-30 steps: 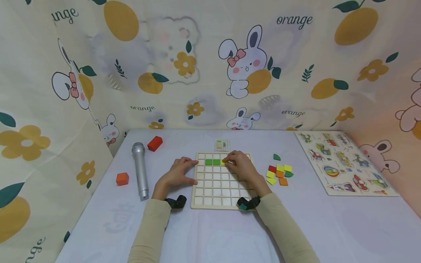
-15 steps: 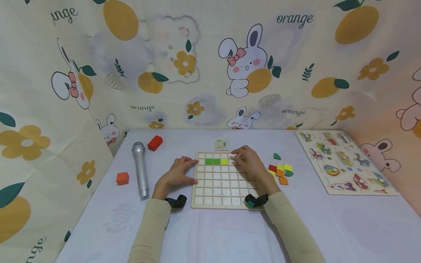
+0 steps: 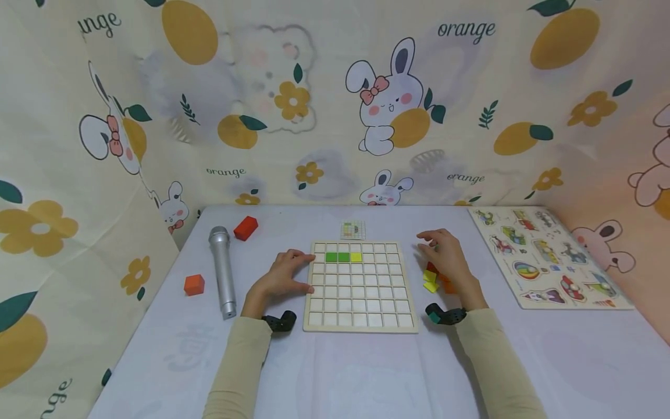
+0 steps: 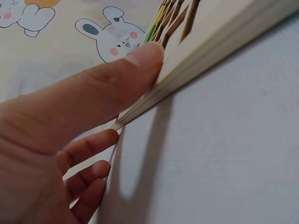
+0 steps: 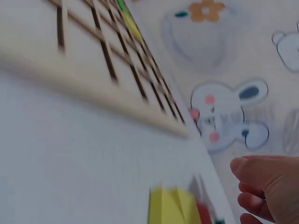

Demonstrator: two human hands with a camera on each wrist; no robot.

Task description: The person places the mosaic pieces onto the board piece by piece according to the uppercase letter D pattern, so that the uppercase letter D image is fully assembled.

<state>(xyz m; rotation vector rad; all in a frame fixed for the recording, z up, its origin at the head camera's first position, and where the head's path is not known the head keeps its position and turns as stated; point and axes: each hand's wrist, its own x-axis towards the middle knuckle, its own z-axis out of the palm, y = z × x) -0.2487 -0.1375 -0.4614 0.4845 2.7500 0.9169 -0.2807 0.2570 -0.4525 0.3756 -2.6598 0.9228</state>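
A wooden grid board [image 3: 361,326] lies in the middle of the table, with two green tiles [image 3: 337,256] and a yellow tile [image 3: 356,256] side by side in its second row. My left hand [image 3: 285,273] rests against the board's left edge. In the left wrist view its thumb [image 4: 117,79] lies straight on the board's rim [image 4: 210,51]. My right hand [image 3: 445,259] hangs over a pile of coloured tiles [image 3: 431,284] to the right of the board, fingers [image 5: 266,182] loosely curled and holding nothing. A yellow tile [image 5: 170,205] from the pile shows below them.
A small pattern card [image 3: 353,230] lies behind the board. On the left are a silver microphone [image 3: 222,270], a red block [image 3: 246,227] and an orange cube [image 3: 194,284]. An animal peg puzzle [image 3: 546,259] lies far right. Cloth walls enclose the table.
My right hand left the yellow tile in the board's second row and moved right, off the board, to the tile pile. The left hand stayed put.
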